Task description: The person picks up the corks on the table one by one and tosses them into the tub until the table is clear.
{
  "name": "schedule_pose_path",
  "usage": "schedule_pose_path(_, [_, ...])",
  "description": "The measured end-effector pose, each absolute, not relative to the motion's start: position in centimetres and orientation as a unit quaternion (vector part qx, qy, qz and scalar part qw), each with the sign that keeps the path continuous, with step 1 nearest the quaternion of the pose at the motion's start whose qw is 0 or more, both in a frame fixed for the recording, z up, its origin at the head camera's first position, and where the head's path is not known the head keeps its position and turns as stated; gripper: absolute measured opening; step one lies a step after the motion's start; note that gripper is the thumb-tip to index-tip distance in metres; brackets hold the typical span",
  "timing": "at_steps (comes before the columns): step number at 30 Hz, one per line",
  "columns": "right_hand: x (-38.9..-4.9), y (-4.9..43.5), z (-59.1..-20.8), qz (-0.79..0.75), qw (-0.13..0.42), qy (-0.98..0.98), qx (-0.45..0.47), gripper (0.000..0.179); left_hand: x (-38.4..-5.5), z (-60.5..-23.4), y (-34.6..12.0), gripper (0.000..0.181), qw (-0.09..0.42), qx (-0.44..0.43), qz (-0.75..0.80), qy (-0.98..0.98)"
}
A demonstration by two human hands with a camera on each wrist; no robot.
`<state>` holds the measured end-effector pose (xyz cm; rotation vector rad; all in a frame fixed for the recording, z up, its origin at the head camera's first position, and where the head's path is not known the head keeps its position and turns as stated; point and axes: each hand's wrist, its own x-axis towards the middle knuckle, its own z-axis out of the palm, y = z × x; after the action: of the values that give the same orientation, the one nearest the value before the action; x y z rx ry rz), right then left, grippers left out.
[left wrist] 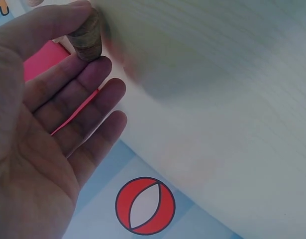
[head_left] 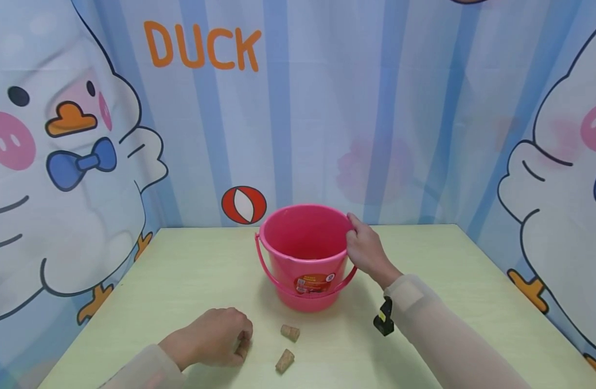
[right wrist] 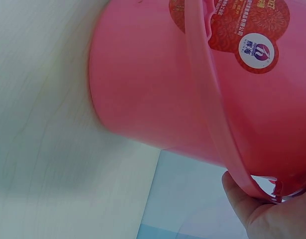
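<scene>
A pink plastic bucket (head_left: 305,294) stands upright on the table, its handle hanging down across the front. My right hand (head_left: 369,249) holds the bucket's right rim, the thumb over the edge; the right wrist view shows it close to the handle's end. Low over the table, left of the bucket, my left hand (head_left: 215,336) pinches a cork (left wrist: 88,37) between thumb and fingertips. In the head view that cork is mostly hidden by the hand. Two more corks lie to its right, one cork (head_left: 290,333) close before the bucket and another cork (head_left: 285,361) nearer me.
The pale table (head_left: 205,265) ends at a curtain (head_left: 317,108) printed with ducks and blue stripes, which stands behind it and along both sides. A black wrist strap piece (head_left: 384,317) hangs at my right sleeve. The bucket's front carries a red label (head_left: 313,283).
</scene>
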<state>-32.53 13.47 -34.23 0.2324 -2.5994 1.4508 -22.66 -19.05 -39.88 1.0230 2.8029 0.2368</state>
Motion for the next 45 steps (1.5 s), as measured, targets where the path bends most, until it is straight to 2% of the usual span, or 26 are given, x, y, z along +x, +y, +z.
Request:
schedule_pose_path(11, [-32.5,13.5,-34.3,0.484,0.082,-0.868,0.077,0.062,-22.8,-39.5,-19.1,0.011,0.041,0.335,0.081,0.938])
schedule_pose_path(32, [-32.3,13.5,-34.2,0.479,0.090,-0.869,0.087,0.061,-23.4,-38.0,-18.7,0.014,-0.024,0.316,0.142,0.938])
schedule_pose_path(45, [-32.3,13.4,-34.2,0.479,0.089,-0.869,0.085,0.061,-23.2,-37.1,-18.2,0.018,-0.099,0.288,0.162,0.939])
